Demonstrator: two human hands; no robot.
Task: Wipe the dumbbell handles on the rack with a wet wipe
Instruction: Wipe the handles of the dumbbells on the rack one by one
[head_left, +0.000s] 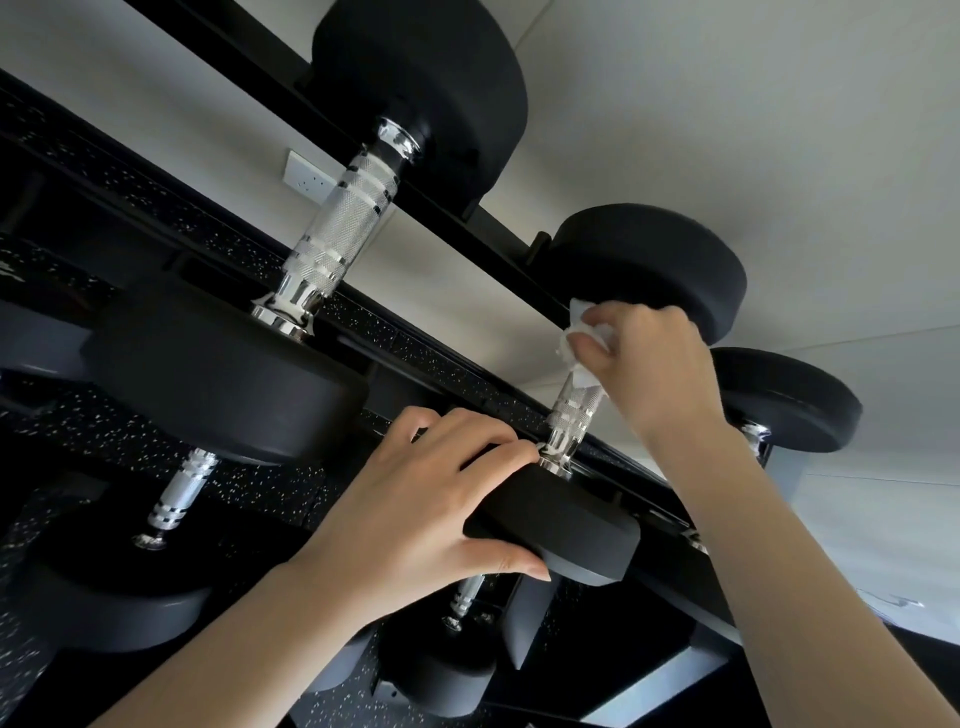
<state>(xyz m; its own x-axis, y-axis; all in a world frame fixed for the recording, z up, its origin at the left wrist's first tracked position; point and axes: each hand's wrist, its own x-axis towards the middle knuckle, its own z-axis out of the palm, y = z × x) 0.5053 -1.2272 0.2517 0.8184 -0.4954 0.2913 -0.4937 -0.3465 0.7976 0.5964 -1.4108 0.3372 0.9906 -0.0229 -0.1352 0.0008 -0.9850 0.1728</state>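
A small black dumbbell lies on the top tier of the rack (457, 208). Its knurled chrome handle (569, 415) shows between my two hands. My right hand (649, 358) grips a crumpled white wet wipe (584, 338) wrapped round the upper part of that handle, just below the far weight head (649, 265). My left hand (431, 499) grips the near weight head (571, 525), fingers over its top edge and thumb beneath it. The wipe hides the upper half of the handle.
A larger dumbbell with a long chrome handle (337, 223) lies to the left on the same tier. Another black weight head (789, 400) sits to the right. Lower tiers hold more dumbbells (182, 488). A white wall with a socket (309, 174) stands behind; speckled dark floor lies below.
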